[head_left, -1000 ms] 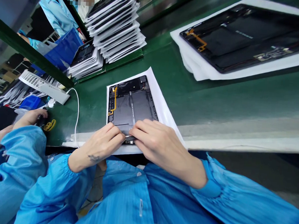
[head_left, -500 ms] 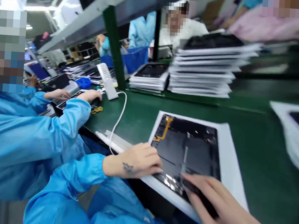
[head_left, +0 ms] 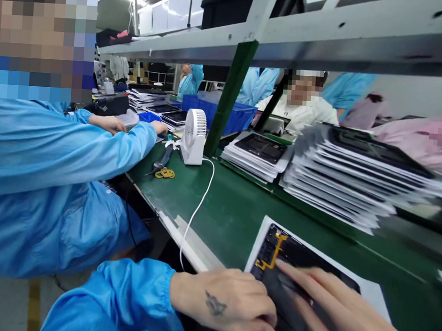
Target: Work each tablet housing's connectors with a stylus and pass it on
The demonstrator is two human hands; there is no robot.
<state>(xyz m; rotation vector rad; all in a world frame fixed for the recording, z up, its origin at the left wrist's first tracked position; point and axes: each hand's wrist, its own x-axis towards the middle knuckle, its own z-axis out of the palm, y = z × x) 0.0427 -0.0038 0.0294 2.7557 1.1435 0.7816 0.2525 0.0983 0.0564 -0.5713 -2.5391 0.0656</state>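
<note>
A black tablet panel (head_left: 323, 259) with an orange flex cable (head_left: 278, 249) along its left side lies on a white sheet (head_left: 380, 295) on the green bench. My left hand (head_left: 231, 301) has its fingers curled down at the panel's near left edge, holding it; the fingertips are partly hidden. Over the middle of the panel is my right hand (head_left: 339, 307), blurred by motion. Its fingers are closed around a slim dark tool (head_left: 299, 288), whose exact kind I cannot make out. The index fingertip is close to the lower end of the orange cable.
A white fan (head_left: 193, 136) stands on the bench, its cable (head_left: 199, 204) running to the front edge. Near it lie yellow rubber bands (head_left: 165, 173) and a dark-handled tool (head_left: 163, 159). Stacks of panels (head_left: 355, 178) line the back. A co-worker's blue sleeve (head_left: 76, 146) is at left.
The view has swung right-to-left, so the bench items sit farther right and lower. My right hand has moved from the panel's near side up toward the orange cable. My left hand stays at the edge.
</note>
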